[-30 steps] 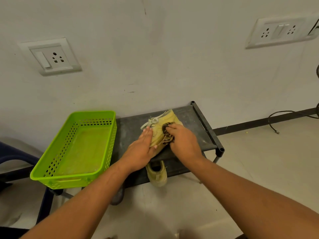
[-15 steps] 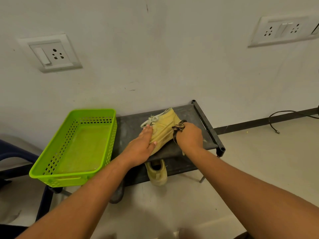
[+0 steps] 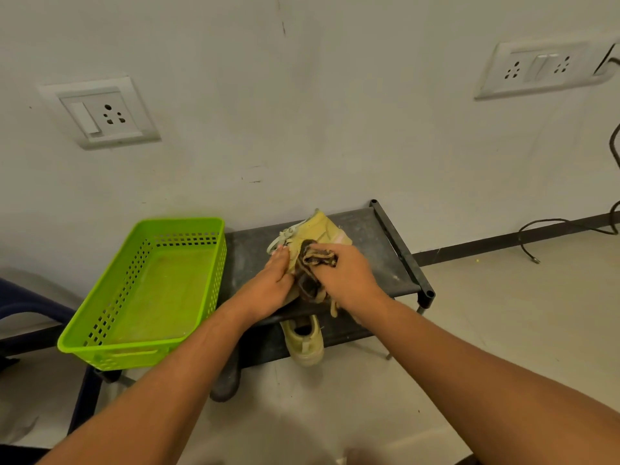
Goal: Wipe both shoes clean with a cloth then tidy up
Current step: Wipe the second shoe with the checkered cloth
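Note:
A yellow shoe (image 3: pixel 318 229) with pale laces lies on the top shelf of a low black rack (image 3: pixel 379 260). My left hand (image 3: pixel 268 283) rests flat on the shoe's near side, fingers straight. My right hand (image 3: pixel 345 273) grips a dark patterned cloth (image 3: pixel 313 265) and presses it against the shoe's middle. The second yellow shoe (image 3: pixel 305 340) stands on the lower shelf, heel toward me, partly hidden under the top shelf.
An empty lime-green plastic basket (image 3: pixel 110 330) sits at the rack's left end. A dark blue chair (image 3: pixel 30 303) stands at far left. A black cable (image 3: pixel 550 229) trails on the floor at right. Wall sockets are above.
My right hand has slid the cloth from the shoe's right edge back left onto its middle. My left hand stays on the shoe.

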